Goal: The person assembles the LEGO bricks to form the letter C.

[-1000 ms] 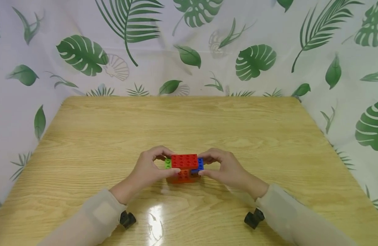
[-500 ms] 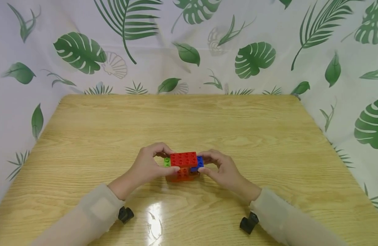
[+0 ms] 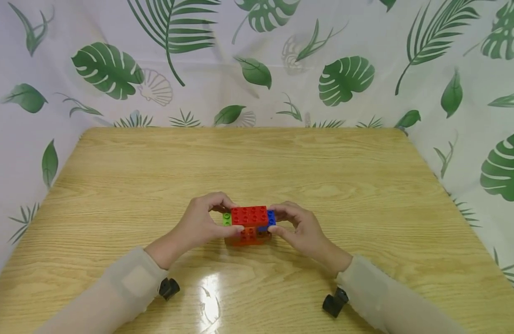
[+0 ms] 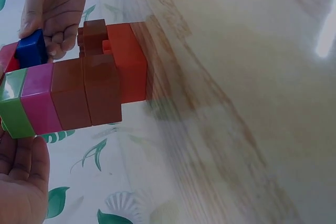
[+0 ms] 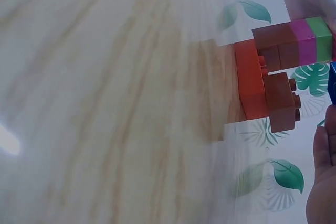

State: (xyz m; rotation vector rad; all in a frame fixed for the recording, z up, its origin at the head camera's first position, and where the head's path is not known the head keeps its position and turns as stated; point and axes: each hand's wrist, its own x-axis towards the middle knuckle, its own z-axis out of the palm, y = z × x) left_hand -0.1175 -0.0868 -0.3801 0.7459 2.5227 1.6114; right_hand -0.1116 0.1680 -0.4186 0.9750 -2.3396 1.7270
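Observation:
A stack of toy building bricks stands on the table between both hands. Across its top lies a red brick (image 3: 249, 215), with a green brick (image 3: 226, 219) showing at its left end and a blue brick (image 3: 271, 216) under its right end. In the left wrist view, an orange base brick (image 4: 131, 64) carries a column of brown bricks (image 4: 102, 90), a purple brick (image 4: 41, 98) and the green one. A shorter brown brick (image 5: 280, 100) sits below the blue one, a gap between them. My left hand (image 3: 200, 222) grips the column's upper end; my right hand (image 3: 304, 228) pinches the blue brick.
The wooden table (image 3: 257, 162) reaches back to a white leaf-print cloth (image 3: 282, 83), which also hangs at both sides. Black wrist cameras (image 3: 169, 288) sit below the sleeves. Light glares off the table in front.
The head view has shifted slightly. My right forearm has swung a little inward and its thumb sits closer on the blue brick. My left hand keeps its grip and the stack stays put.

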